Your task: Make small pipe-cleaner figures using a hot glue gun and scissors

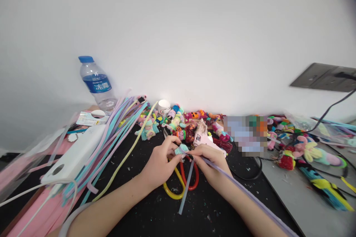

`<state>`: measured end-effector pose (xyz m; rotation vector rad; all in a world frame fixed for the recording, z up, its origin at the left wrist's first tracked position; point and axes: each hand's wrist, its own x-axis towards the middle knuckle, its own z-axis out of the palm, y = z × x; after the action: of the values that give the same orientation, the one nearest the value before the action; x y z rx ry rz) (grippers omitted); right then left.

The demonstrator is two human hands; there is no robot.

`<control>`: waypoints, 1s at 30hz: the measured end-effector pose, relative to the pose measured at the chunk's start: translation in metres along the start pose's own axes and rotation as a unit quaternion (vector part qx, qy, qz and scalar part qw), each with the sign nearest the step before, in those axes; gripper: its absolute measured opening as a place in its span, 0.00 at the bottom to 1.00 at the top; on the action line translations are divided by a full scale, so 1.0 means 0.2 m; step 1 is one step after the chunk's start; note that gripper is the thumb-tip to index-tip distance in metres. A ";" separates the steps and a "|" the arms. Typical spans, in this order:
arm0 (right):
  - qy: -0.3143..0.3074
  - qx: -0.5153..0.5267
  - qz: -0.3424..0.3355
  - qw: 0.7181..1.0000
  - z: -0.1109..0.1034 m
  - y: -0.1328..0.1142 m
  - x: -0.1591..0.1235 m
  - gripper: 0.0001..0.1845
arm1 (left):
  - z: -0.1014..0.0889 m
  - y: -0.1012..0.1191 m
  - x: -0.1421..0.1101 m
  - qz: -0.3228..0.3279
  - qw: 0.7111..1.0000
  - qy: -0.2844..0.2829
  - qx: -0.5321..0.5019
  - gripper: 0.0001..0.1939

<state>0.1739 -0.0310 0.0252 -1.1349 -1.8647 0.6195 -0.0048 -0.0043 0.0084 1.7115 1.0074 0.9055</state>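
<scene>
Between the fingertips of my left hand (pixel 158 164) is a small light-blue fuzzy pipe-cleaner piece (pixel 180 150), with dark bits at its ends. My right hand (pixel 210 161) pinches a long lavender pipe cleaner (pixel 241 182) close against that piece; its tail runs back along my right forearm. Below the hands lie scissors, one handle loop yellow (pixel 169 193) and the other red (pixel 197 177). A translucent glue stick (pixel 185 192) slants down over the handles. Just beyond my right hand sits a pale pink glue gun (pixel 205 140), partly covered by the fingers.
Loose pastel pipe cleaners (pixel 111 140) lie left, beside a white power bank-like box (pixel 73 155) with a cable. A water bottle (pixel 97 83) and paper cup (pixel 164 107) stand near the wall. Fuzzy figures (pixel 148 127) line the back. A black cord (pixel 257 172) curls right.
</scene>
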 end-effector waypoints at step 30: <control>-0.002 0.121 0.121 0.985 0.04 0.02 0.00 0.07 | 0.01 0.01 0.01 -0.074 0.976 -0.075 -0.189 0.09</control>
<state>0.1702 -0.0293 0.0177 -1.2046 -1.6140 0.9578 -0.0023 -0.0032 0.0097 1.3437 0.7916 0.7982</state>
